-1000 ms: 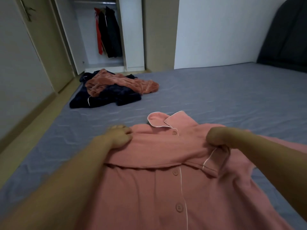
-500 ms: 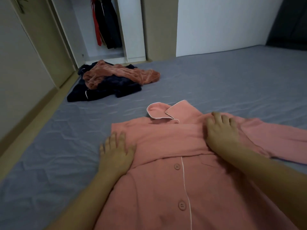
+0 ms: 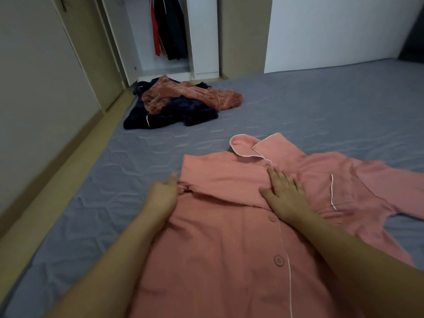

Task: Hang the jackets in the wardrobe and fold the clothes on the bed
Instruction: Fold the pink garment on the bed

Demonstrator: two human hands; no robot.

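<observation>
Pink pyjama shirt (image 3: 229, 249) with white piping and pink buttons, lower centre. Grey-blue quilted bed (image 3: 321, 106), hexagon stitch pattern. Upper centre-left pile: rust-orange fleece garment (image 3: 197, 95) over navy garment (image 3: 183, 113) with white piping. White wardrobe (image 3: 204, 37) up top, red and black jackets (image 3: 169, 26) inside. Beige floor (image 3: 46, 191) at left.

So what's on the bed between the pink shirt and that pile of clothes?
Nothing: the head view shows only bare grey mattress between the shirt and the pile.

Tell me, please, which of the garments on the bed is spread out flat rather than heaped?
The pink pyjama shirt under both hands; the rust-coloured garment and the dark navy garment lie crumpled together near the wardrobe.
</observation>
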